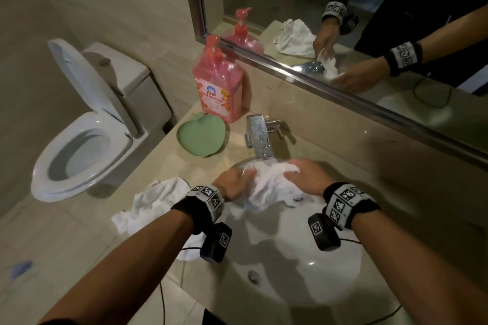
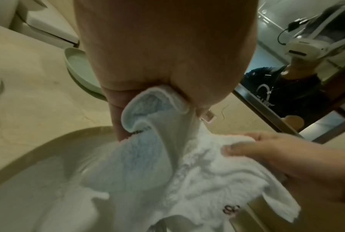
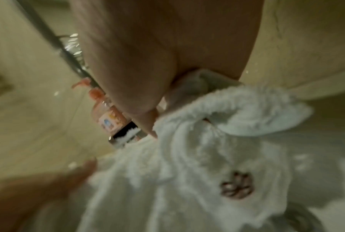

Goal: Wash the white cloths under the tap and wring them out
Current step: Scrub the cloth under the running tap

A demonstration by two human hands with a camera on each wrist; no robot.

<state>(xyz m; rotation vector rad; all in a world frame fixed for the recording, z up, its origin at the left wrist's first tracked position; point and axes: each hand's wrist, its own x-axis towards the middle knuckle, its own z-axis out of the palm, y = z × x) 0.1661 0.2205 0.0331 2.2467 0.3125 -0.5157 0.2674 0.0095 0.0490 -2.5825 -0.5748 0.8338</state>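
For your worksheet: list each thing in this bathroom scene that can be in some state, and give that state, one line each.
white cloth: bunched, gripped by both hands under the tap
left hand: grips the cloth
right hand: grips the cloth
second cloth: crumpled on the counter, untouched
toilet lid: raised
green dish: holds nothing
pink pump bottle: upright

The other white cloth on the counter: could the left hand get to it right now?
Probably not at once: the left hand grips the cloth in the sink. The spare cloth lies uncovered just beside that wrist.
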